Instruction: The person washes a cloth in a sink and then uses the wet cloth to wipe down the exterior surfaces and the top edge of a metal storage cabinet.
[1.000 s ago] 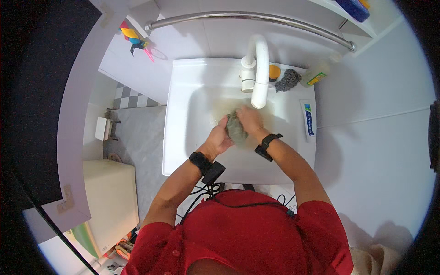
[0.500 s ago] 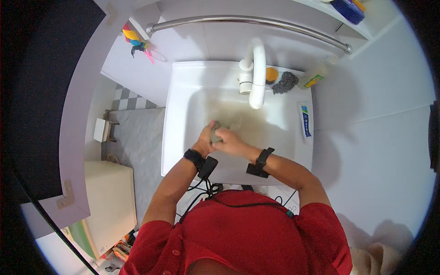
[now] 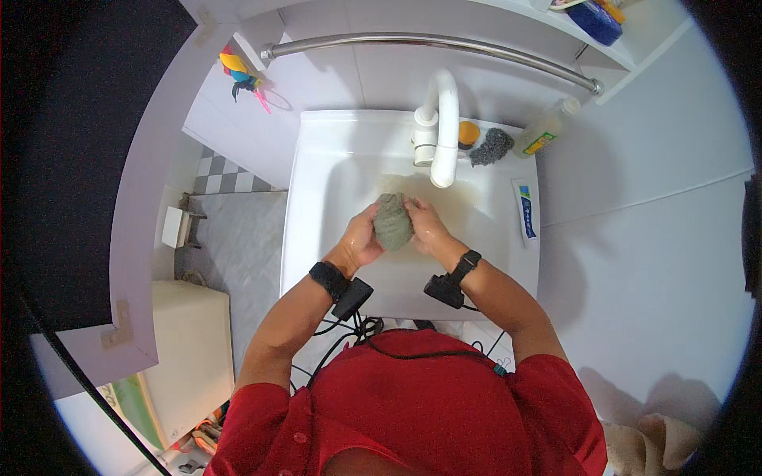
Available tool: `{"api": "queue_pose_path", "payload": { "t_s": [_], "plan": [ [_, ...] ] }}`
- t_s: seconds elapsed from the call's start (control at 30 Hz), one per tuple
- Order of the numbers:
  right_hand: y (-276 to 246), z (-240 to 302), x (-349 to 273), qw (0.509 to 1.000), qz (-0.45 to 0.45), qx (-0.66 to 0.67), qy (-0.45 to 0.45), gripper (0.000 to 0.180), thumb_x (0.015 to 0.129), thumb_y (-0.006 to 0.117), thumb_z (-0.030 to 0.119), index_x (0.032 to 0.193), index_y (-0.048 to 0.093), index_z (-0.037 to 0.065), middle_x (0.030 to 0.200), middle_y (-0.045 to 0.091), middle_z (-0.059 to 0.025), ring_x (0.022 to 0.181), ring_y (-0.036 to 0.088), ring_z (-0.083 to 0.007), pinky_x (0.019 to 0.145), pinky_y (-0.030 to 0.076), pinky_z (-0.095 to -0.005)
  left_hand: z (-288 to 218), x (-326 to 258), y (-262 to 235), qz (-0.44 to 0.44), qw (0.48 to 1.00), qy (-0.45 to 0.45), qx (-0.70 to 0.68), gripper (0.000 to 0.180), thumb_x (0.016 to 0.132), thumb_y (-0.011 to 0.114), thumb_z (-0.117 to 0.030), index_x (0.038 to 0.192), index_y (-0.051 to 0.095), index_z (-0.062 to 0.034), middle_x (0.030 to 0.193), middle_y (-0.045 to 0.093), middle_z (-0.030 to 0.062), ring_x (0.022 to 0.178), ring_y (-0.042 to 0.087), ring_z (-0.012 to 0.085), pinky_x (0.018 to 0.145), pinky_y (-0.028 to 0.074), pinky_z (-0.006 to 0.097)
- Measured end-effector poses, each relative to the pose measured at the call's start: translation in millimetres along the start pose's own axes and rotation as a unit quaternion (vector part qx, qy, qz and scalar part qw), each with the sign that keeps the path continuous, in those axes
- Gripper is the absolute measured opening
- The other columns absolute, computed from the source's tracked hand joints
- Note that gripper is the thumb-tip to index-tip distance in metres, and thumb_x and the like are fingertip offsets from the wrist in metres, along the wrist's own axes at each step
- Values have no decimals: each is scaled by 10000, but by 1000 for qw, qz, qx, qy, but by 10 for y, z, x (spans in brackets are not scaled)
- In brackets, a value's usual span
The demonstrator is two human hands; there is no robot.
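Note:
A wet, bunched-up grey-green cloth (image 3: 394,221) is between my two hands, over the basin of the white sink (image 3: 309,159). My left hand (image 3: 363,236) cups its left side, while my right hand (image 3: 427,225) grips its right edge with the thumb on top. Cloudy, brownish water lies in the basin beneath. Just beyond the cloth stands the white faucet (image 3: 447,143), its curved spout pointing down over the basin; I cannot make out any stream from it.
On the sink's back ledge are a yellow-and-black round item (image 3: 468,133), a steel wool scourer (image 3: 493,147) and a clear bottle (image 3: 544,131). A toothpaste-like tube (image 3: 525,209) lies on the right rim. A metal rail (image 3: 429,37) spans the wall behind.
My hands have moved apart and slightly away from me. The cloth, mostly covered and squeezed between them before, now shows as a larger bundle held from both sides.

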State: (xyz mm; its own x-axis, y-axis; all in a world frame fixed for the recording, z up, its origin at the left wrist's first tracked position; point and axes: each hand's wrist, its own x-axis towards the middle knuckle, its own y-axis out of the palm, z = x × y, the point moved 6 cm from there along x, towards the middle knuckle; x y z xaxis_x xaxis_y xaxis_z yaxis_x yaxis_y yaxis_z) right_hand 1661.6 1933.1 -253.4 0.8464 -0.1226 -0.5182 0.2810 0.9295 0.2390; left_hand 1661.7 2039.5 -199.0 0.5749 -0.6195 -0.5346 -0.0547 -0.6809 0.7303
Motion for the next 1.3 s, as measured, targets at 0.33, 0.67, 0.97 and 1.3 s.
{"api": "queue_pose_path", "payload": {
  "t_s": [0.33, 0.67, 0.97, 1.3],
  "plan": [
    [411, 829, -597, 882, 45, -348, -315, 269, 791, 579, 255, 861, 494, 9, 679, 535, -133, 620, 521, -168, 561, 410, -310, 67, -173, 66, -77, 992, -99, -30, 489, 853, 315, -533, 1132, 436, -150, 1130, 480, 64, 1068, 426, 244, 809, 380, 485],
    [372, 617, -453, 925, 51, -291, -239, 291, 808, 526, 254, 854, 490, -31, 644, 508, -127, 620, 465, -132, 563, 399, -300, 63, -31, -102, -146, 983, 94, 61, 244, 869, 413, -283, 996, 477, -85, 914, 548, 65, 794, 558, 199, 637, 480, 356],
    [343, 552, -454, 967, 64, -199, -150, 348, 830, 493, 298, 1029, 465, 14, 891, 533, -71, 848, 517, -160, 695, 430, -289, -189, -62, -272, -189, 920, 228, 256, 187, 825, 500, -188, 856, 509, -4, 801, 519, 56, 722, 494, 115, 576, 423, 271],
    [265, 760, -536, 983, 109, 132, -61, 212, 757, 543, 65, 969, 539, 63, 897, 567, -47, 836, 545, -158, 708, 453, -294, -341, -146, 21, -141, 970, 183, 75, 522, 864, 410, -429, 1192, 371, -25, 1150, 446, 141, 1035, 471, 235, 846, 410, 354]
  ]
}}
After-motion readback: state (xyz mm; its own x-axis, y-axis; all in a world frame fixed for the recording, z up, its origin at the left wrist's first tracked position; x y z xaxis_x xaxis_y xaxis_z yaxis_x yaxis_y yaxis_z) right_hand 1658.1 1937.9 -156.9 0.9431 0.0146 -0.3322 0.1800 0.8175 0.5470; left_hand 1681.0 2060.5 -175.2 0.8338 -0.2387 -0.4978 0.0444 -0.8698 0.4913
